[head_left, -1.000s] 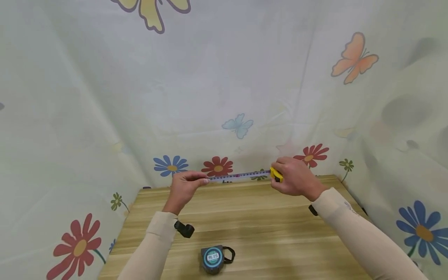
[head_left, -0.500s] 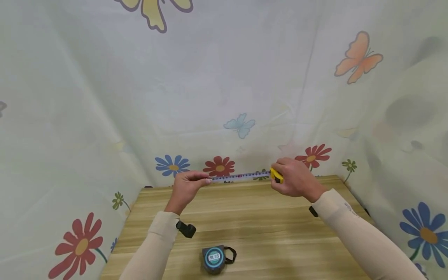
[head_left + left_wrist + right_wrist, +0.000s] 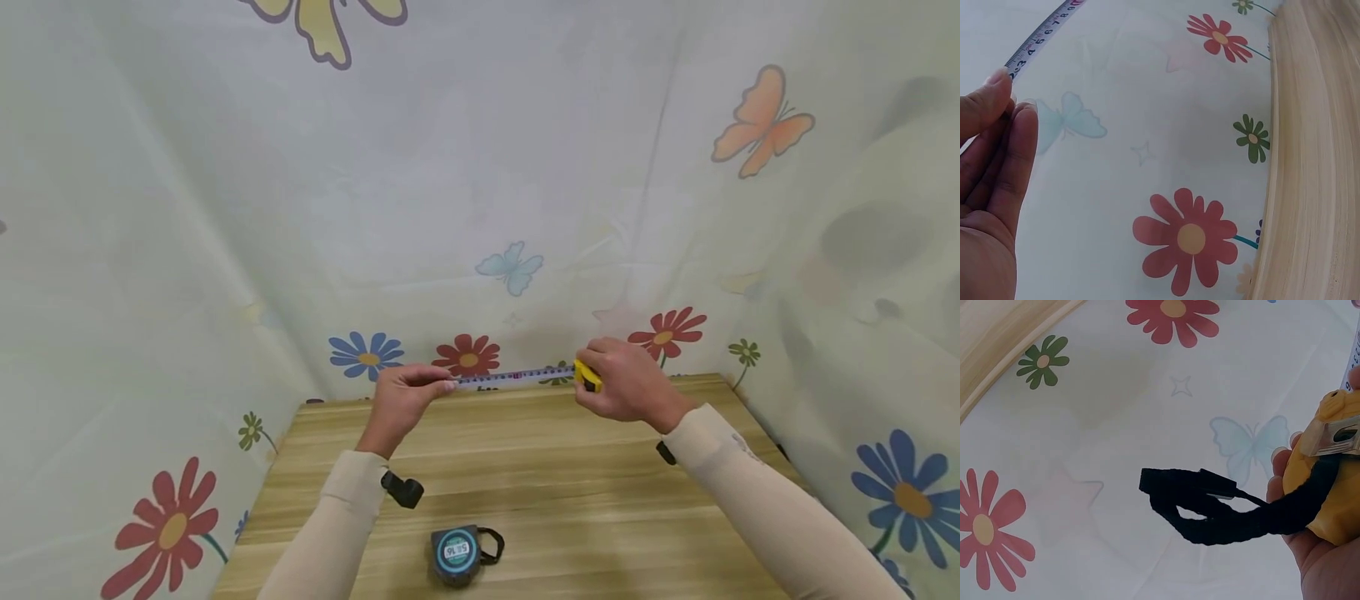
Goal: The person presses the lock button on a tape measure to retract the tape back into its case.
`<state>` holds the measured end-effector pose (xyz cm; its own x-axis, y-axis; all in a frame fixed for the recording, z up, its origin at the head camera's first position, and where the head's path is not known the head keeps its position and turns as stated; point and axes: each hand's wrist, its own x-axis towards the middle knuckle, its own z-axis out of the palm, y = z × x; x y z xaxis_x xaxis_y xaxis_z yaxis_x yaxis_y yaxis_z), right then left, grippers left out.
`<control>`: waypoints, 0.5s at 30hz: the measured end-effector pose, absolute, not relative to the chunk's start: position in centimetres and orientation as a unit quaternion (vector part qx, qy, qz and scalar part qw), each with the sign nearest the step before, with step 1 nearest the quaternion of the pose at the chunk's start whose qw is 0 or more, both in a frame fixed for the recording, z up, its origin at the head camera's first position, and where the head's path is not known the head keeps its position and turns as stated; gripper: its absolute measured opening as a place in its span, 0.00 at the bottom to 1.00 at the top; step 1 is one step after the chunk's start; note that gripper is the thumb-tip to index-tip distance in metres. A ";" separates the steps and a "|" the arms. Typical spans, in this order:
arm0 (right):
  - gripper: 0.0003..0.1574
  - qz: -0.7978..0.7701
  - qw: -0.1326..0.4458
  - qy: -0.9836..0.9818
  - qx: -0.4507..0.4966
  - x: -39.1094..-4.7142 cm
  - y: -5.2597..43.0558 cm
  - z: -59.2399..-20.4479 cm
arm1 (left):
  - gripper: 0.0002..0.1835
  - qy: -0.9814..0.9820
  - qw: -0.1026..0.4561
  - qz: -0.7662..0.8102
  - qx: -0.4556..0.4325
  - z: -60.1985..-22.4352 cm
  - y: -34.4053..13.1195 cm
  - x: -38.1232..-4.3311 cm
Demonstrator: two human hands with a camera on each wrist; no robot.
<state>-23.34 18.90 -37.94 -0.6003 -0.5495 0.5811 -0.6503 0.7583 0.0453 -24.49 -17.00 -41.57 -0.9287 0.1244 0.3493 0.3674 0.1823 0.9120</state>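
My right hand (image 3: 626, 385) grips a yellow tape measure (image 3: 588, 376), whose black wrist strap (image 3: 1229, 512) dangles in the right wrist view. From its case a white blade (image 3: 517, 376) with dark numbers runs out to the left, nearly level above the table's far edge. My left hand (image 3: 403, 402) pinches the free end of the blade between thumb and fingers; in the left wrist view the thumb (image 3: 988, 103) covers the tip. A second tape measure (image 3: 456, 555), grey with a blue ring and black loop, lies on the table in front of me.
The wood-grain table (image 3: 525, 483) ends at a pale curtain (image 3: 420, 208) printed with flowers and butterflies. The curtain rises behind the table and along both sides. A small dark piece (image 3: 314, 402) sits at the far left corner.
The gap between my hands has narrowed slightly, so a little less blade shows. My right hand has shifted slightly left, my left hand slightly right. The grey tape measure stays put.
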 end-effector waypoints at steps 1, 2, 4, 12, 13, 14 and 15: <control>0.12 0.085 0.294 -0.891 0.336 -23.3 18.9 -38.0 | 0.11 -0.763 0.098 -0.618 -0.161 -41.6 -17.0 -24.5; 0.12 0.085 0.294 -0.891 0.336 -23.3 18.9 -38.0 | 0.11 -0.762 0.098 -0.619 -0.162 -41.6 -16.9 -24.5; 0.12 0.086 0.294 -0.891 0.336 -23.3 18.8 -37.9 | 0.11 -0.762 0.099 -0.620 -0.162 -41.5 -16.8 -24.4; 0.11 0.088 0.291 -0.891 0.337 -23.3 18.6 -37.9 | 0.10 -0.758 0.102 -0.622 -0.168 -41.4 -16.5 -24.4; 0.11 0.089 0.291 -0.891 0.336 -23.3 18.6 -37.9 | 0.10 -0.758 0.102 -0.622 -0.168 -41.4 -16.5 -24.4; 0.11 0.090 0.291 -0.891 0.335 -23.3 18.5 -37.9 | 0.10 -0.756 0.102 -0.624 -0.169 -41.3 -16.5 -24.4; 0.11 0.089 0.293 -0.891 0.335 -23.4 18.5 -37.9 | 0.10 -0.755 0.103 -0.625 -0.170 -41.3 -16.4 -24.3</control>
<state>-23.39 18.52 -37.90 -0.6040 -0.5457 0.5809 -0.6496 0.7594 0.0380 -24.33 -16.44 -41.33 -0.9209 0.1280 0.3683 0.3857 0.1614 0.9084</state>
